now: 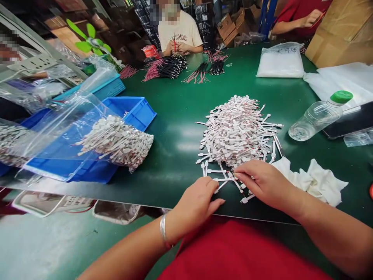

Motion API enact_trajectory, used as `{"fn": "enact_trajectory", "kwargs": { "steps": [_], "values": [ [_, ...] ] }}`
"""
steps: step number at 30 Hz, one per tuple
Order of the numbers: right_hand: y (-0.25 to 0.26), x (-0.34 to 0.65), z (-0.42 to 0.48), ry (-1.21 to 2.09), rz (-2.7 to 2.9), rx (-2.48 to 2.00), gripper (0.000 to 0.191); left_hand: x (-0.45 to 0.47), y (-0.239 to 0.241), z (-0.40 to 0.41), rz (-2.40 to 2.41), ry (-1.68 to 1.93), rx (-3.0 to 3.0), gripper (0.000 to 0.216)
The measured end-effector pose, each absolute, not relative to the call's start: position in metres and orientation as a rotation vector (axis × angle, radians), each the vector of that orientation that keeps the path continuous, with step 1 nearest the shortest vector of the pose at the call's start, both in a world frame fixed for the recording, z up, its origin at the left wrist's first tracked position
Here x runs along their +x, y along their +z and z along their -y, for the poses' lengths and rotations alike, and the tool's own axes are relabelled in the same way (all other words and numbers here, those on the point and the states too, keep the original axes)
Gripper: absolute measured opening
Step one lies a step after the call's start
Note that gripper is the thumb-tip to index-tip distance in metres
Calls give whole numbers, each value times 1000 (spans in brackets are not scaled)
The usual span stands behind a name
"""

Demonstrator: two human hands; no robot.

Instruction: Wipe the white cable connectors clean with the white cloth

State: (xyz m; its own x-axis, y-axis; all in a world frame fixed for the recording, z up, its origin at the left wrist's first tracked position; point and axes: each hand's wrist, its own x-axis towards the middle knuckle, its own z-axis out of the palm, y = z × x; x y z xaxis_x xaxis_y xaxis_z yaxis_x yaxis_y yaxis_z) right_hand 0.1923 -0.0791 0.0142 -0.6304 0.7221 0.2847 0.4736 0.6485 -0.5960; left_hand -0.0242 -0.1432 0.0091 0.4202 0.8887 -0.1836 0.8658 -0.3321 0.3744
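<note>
Both hands work at the near edge of the pile, among white cables strewn on the table.

The right hand [264,182] has thumb and forefinger pinched together on a cable [233,175], a fingertip grip that probably suits so slim a piece. The left hand [196,200] rests low by the table [175,155] edge, its thumb apart from the forefinger; a cable end meets the fingertips, but whether that grip is clamped I cannot tell. The pile [237,130] sits just beyond both hands, likely for short reaches, with stray cables between. A crumpled cloth [314,181] lies beside the right forearm. A bag [125,140] of similar cables lies across a blue bin [147,112], perhaps to keep them apart from the pile.
</note>
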Motion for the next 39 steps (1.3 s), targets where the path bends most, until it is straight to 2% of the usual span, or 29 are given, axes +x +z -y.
{"fn": "enact_trajectory", "kwargs": {
  "steps": [3,7,10,13,17,24,31,39],
  "values": [
    [13,191,79,669,2386,-932,19,-23,5,143,-1559,135,2245,12],
    [11,189,81,649,2421,-923,17,-24,6,135,-1534,164,2282,14],
    [10,188,80,598,2374,-903,15,-23,19,120,-1527,222,2245,16],
    [10,190,76,525,2290,-915,21,-19,39,98,-1442,349,2164,14],
    [16,198,69,465,2176,-968,18,-8,53,75,-1251,557,1863,14],
    [23,205,63,419,2153,-1043,19,-3,26,66,-1058,833,1237,27],
    [26,202,63,588,2178,-1043,17,-11,19,65,-1073,840,1031,31],
    [26,193,65,881,2210,-1106,35,-13,19,66,-1064,841,917,39]
  ]
}}
